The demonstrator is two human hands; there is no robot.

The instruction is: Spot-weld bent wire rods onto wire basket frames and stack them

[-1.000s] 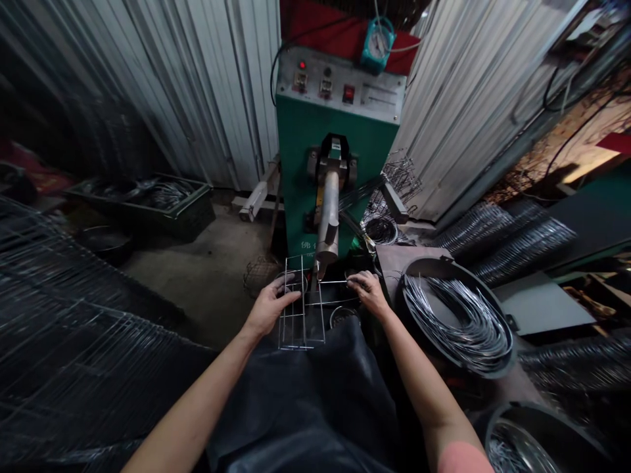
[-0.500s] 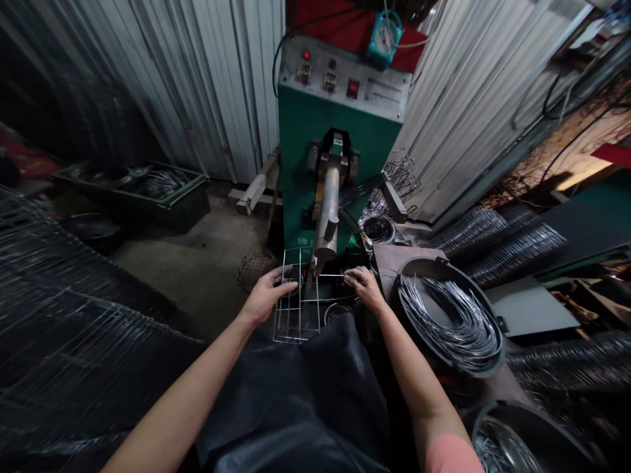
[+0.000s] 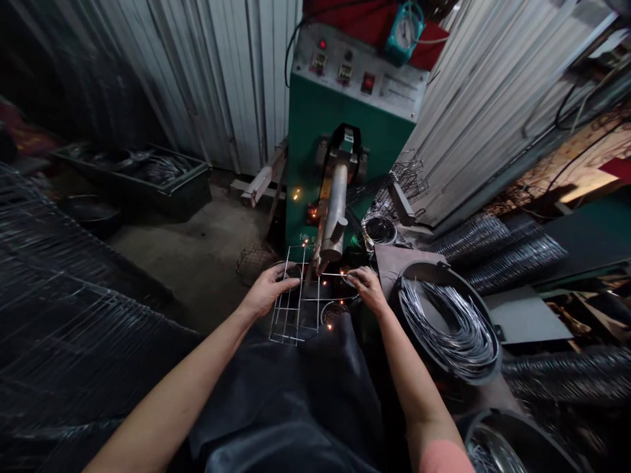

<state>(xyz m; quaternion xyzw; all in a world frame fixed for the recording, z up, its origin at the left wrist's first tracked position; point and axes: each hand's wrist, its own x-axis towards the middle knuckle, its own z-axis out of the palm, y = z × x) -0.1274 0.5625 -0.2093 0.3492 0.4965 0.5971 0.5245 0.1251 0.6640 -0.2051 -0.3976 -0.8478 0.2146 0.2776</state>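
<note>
Both my hands hold a flat rectangular wire frame under the arm of a green spot welder. My left hand grips the frame's near-left bars, and my right hand pinches a long wire at its right end. The welder's metal electrode arm comes down with its tip at the frame's upper middle. Orange sparks fly around the tip. The contact point itself is hard to see against the dark machine base.
A round black tub of bent wires stands right of my right arm, with another tub nearer. A large stack of wire frames lies at left. Wire mesh rolls lie at right. A dark crate sits on the concrete floor.
Sparks now fly at the electrode tip, absent in earlier frames. The wire frame has shifted slightly toward the electrode, and the whole view has turned a little.
</note>
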